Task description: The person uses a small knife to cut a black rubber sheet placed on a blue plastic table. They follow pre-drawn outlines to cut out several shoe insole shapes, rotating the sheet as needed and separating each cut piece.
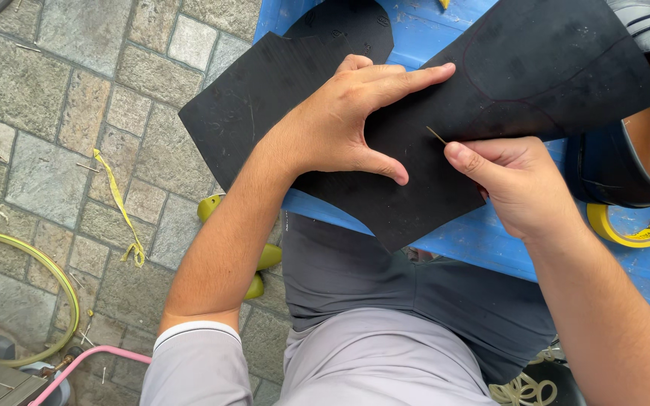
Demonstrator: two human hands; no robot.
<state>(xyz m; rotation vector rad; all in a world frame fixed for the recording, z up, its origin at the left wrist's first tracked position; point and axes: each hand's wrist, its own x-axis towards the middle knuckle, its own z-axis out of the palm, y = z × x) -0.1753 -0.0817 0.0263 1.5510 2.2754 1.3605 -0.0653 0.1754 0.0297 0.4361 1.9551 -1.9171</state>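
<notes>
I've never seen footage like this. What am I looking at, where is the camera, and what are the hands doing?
The camera sits on a person's head and looks down at their own two bare hands. The left hand presses flat on a black rubber sheet lying across a blue table. The right hand pinches a thin pointed tool whose tip touches the sheet. At the right edge lie a dark shoe and a yellow tape roll. Below is a stone floor.

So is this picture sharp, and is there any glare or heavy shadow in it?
Head view: even daylight, no glare; the flat black rubber sheet looks matte, the left hand and right hand are sharp, and only soft shadow falls on the blue wooden table.
</notes>
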